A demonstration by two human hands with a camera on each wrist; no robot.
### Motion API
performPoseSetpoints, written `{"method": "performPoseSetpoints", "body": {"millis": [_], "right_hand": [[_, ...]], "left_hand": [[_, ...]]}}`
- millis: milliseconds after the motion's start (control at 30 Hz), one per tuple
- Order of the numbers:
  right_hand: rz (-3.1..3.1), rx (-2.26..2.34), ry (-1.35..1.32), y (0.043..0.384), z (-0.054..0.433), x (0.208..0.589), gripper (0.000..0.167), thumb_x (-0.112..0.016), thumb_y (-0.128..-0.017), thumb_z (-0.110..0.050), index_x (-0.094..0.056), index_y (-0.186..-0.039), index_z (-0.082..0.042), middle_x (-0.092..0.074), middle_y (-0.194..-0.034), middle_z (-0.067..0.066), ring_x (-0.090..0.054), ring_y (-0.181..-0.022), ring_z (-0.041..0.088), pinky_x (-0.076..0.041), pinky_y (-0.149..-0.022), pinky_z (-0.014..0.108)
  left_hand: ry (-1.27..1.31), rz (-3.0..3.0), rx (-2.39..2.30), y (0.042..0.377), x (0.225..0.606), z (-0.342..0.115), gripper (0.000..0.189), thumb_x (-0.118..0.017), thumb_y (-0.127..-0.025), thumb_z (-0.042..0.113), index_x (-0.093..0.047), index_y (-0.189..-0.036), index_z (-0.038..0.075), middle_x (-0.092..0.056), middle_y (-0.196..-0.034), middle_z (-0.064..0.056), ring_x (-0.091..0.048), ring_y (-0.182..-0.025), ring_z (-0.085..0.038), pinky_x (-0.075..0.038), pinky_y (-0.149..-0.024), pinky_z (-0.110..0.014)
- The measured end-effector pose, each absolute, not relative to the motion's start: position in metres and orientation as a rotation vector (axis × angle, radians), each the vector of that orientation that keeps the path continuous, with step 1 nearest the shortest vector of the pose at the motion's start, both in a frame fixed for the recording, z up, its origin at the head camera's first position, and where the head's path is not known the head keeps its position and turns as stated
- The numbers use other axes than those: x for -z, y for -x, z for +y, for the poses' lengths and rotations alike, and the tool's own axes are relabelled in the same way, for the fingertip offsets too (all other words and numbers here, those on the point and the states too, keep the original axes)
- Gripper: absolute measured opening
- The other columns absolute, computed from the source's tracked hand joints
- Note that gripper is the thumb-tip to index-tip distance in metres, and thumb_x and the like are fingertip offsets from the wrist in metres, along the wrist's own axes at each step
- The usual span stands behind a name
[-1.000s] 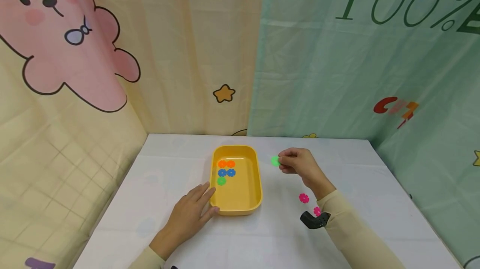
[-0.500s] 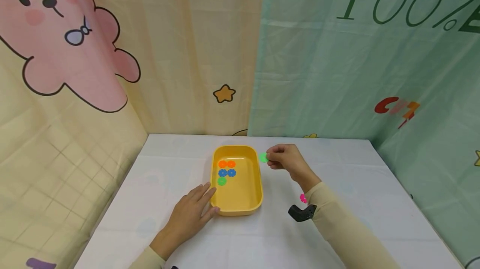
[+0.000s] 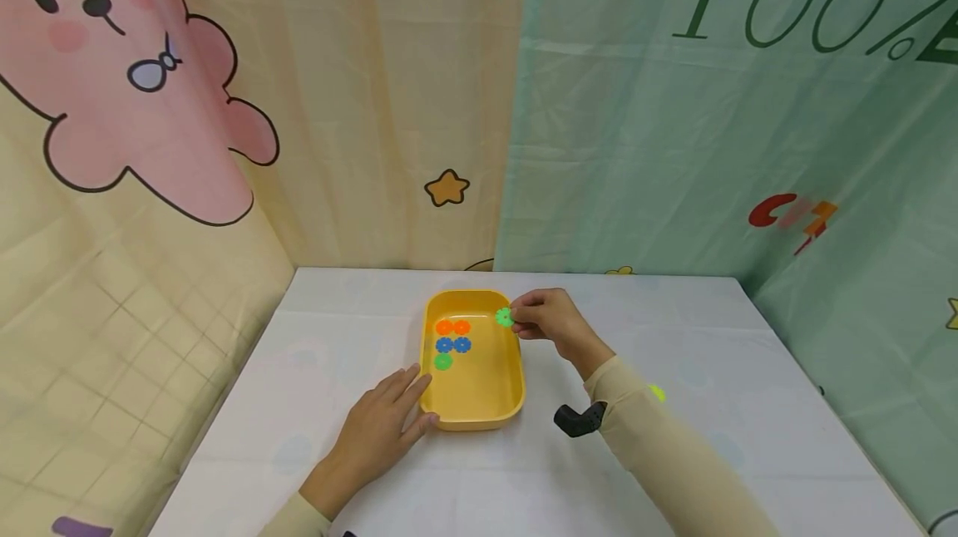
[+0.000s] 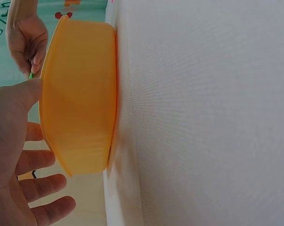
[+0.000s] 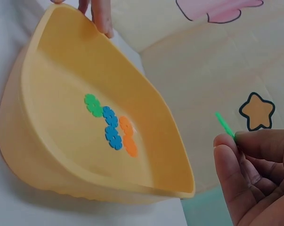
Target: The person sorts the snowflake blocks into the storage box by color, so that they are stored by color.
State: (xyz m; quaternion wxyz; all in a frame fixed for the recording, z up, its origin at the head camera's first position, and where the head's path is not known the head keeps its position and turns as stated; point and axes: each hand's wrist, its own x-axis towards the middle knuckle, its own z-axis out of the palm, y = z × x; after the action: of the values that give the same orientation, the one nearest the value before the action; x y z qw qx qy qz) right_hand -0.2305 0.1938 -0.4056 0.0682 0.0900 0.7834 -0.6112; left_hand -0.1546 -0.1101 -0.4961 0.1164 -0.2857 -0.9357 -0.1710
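My right hand (image 3: 554,323) pinches a green flower-shaped disc (image 3: 504,317) between thumb and fingertips, over the right rim of a yellow tray (image 3: 479,396). In the right wrist view the held disc (image 5: 225,125) shows edge-on, above the rim. My left hand (image 3: 380,429) rests its straight fingers on the tray's left rim; the left wrist view shows its fingers (image 4: 43,188) spread beside the wall. Inside lie two orange discs (image 3: 452,327) in a row, two blue discs (image 3: 453,345) below them and one green disc (image 3: 443,362) under the left blue one.
A yellow-green piece (image 3: 657,392) lies on the white table (image 3: 359,329), partly hidden by the right sleeve (image 3: 674,445). A black wrist mount (image 3: 580,420) sticks out from that sleeve. Printed curtains (image 3: 636,146) hang behind the table.
My right hand has carried the green disc leftward from beside the tray to over its right rim. The right sleeve now covers the pink discs and uncovers a yellow-green piece. The left hand stays put.
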Motion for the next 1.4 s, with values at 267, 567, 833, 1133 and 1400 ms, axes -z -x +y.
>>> {"method": "performPoseSetpoints", "body": {"millis": [267,567,833,1133,1400], "right_hand": [[2.301,1.856,-0.284,0.236,0.175,0.414,0.013,-0.072,-0.094,-0.006,-0.071,-0.104,0.003,-0.073,-0.087,0.013,-0.074,-0.074,0.024,-0.062,-0.069,0.027],[2.304,1.816,-0.294,0.240,0.158,0.430,0.009,-0.067,-0.096,-0.001,-0.071,-0.102,0.004,-0.071,-0.085,0.012,-0.072,-0.069,0.018,-0.062,-0.071,0.029],[2.428,1.652,-0.264,0.244,0.142,0.444,0.007,-0.068,-0.091,0.007,-0.072,-0.095,0.004,-0.067,-0.087,0.013,-0.070,-0.068,0.018,-0.062,-0.067,0.027],[2.672,1.285,-0.125,0.244,0.124,0.451,0.008,-0.068,-0.083,0.012,-0.074,-0.087,0.008,-0.067,-0.078,0.011,-0.059,-0.057,0.016,-0.055,-0.053,0.023],[2.744,1.102,-0.119,0.249,0.113,0.459,0.014,-0.071,-0.082,0.011,-0.073,-0.072,0.002,-0.066,-0.065,0.008,-0.065,-0.058,0.023,-0.045,-0.046,0.019]], "left_hand": [[0.839,-2.735,0.504,0.154,0.498,-0.110,0.063,-0.067,-0.094,0.053,-0.059,-0.144,0.013,-0.051,-0.153,-0.009,-0.052,-0.137,-0.033,-0.051,-0.101,-0.054],[0.840,-2.739,0.514,0.153,0.499,-0.111,0.063,-0.067,-0.095,0.052,-0.059,-0.144,0.013,-0.052,-0.153,-0.008,-0.052,-0.137,-0.032,-0.051,-0.101,-0.054],[0.830,-2.755,0.522,0.153,0.496,-0.111,0.063,-0.067,-0.095,0.052,-0.059,-0.144,0.014,-0.051,-0.153,-0.008,-0.051,-0.138,-0.032,-0.050,-0.102,-0.055],[0.830,-2.765,0.521,0.155,0.498,-0.111,0.064,-0.067,-0.095,0.053,-0.059,-0.144,0.014,-0.051,-0.154,-0.007,-0.051,-0.138,-0.031,-0.050,-0.103,-0.054],[0.834,-2.753,0.528,0.155,0.499,-0.111,0.063,-0.068,-0.095,0.052,-0.059,-0.144,0.013,-0.051,-0.153,-0.008,-0.052,-0.137,-0.031,-0.050,-0.102,-0.054]]}}
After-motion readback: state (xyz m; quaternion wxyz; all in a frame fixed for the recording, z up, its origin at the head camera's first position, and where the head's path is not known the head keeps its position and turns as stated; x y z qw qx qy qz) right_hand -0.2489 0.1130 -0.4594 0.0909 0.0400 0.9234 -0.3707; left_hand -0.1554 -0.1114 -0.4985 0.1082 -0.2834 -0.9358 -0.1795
